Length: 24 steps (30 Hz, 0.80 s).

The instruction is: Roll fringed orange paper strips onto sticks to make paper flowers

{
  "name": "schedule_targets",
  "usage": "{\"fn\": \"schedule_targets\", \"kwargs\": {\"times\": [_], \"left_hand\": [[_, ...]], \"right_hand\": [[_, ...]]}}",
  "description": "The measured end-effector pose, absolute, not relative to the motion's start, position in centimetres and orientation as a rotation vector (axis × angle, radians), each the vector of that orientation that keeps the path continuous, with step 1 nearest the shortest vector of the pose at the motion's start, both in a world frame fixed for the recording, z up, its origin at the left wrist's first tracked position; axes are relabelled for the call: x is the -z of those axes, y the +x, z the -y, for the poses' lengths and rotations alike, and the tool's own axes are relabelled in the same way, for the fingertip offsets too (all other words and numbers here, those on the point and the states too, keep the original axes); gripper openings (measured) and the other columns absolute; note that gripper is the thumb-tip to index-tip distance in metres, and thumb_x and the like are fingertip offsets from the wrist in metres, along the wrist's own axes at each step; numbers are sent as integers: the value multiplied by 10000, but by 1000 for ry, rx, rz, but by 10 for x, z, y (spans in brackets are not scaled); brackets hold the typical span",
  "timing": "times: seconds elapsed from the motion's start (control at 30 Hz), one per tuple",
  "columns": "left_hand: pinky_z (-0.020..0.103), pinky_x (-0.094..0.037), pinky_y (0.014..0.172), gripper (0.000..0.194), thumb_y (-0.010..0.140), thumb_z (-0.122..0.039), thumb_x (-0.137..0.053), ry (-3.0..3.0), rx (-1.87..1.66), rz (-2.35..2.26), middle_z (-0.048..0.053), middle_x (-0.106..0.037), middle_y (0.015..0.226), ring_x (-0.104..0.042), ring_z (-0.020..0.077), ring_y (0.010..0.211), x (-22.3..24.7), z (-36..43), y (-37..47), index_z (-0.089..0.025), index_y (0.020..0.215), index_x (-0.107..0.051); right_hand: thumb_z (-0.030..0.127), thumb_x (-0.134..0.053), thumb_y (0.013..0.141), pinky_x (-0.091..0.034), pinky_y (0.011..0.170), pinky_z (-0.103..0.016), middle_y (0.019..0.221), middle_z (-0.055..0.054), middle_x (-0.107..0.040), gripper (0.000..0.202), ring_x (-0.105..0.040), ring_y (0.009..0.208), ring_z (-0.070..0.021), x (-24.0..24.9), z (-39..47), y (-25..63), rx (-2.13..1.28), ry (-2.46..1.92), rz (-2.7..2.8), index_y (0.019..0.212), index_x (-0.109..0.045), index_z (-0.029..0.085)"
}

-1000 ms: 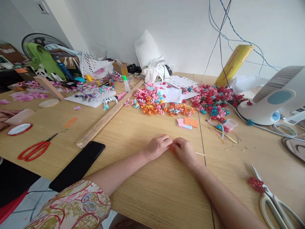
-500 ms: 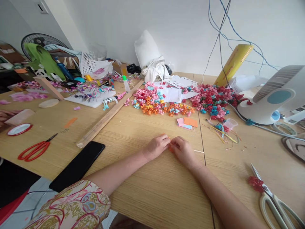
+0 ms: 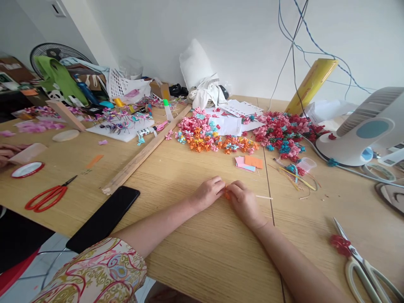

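Note:
Over the table, my left hand (image 3: 208, 192) and my right hand (image 3: 245, 203) meet at the fingertips, both pinched closed. Between them shows a small piece of orange paper (image 3: 227, 194), its shape mostly covered by the fingers. A thin pale strip (image 3: 264, 197) sticks out to the right from beyond my right hand; whether that hand grips it, I cannot tell. Behind the hands lie pink, blue and orange paper pieces (image 3: 253, 161), and past them a heap of folded paper flowers (image 3: 203, 143).
A black phone (image 3: 104, 219) and red-handled scissors (image 3: 47, 198) lie left, near a wooden bar (image 3: 145, 153). White-handled scissors (image 3: 360, 256) rest at right, below a white fan-like appliance (image 3: 362, 130). Another person's hand (image 3: 9, 153) is at the far left edge.
My right hand has turned slightly, and more of the pale strip shows beside it. The orange paper stays between my fingers. The view has shifted very slightly.

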<state>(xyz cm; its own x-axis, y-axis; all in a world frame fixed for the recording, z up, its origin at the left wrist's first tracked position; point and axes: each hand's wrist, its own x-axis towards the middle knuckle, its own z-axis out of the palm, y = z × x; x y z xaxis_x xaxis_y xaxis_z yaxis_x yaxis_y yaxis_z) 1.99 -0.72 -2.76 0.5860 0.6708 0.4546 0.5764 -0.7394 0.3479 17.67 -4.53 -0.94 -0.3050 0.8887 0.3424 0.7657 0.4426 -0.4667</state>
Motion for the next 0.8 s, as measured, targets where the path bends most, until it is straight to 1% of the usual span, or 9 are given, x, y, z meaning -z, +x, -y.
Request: {"fn": "schedule_targets", "kwargs": {"times": [0.27,0.53,0.8], "left_hand": [[210,-437,655,88,812,-146,-456,2690,-832,-1036,9,-482,753,-515,114,718,27,8,21,-154,735,-498],[208,-440,673,98,817,-154,-454,2699,-824,-1044,12,-483,765,-518,114,737,29,8,21,-154,727,-491],[212,-443,681,106,824,-169,-448,2689,-785,-1048,16,-486,767,-520,116,740,26,8,21,-151,734,-499]], "right_hand": [[139,-429,810,-388,638,-206,837,-27,-551,139,-533,723,-119,8,44,176,-273,-1458,2204,834,-555,192],[135,-442,792,-400,667,-215,866,-28,-542,133,-535,752,-120,7,43,177,-355,-1415,2154,856,-542,196],[115,-435,798,-391,649,-201,829,-17,-552,138,-535,728,-116,8,43,175,-332,-1425,2197,817,-546,195]]}}
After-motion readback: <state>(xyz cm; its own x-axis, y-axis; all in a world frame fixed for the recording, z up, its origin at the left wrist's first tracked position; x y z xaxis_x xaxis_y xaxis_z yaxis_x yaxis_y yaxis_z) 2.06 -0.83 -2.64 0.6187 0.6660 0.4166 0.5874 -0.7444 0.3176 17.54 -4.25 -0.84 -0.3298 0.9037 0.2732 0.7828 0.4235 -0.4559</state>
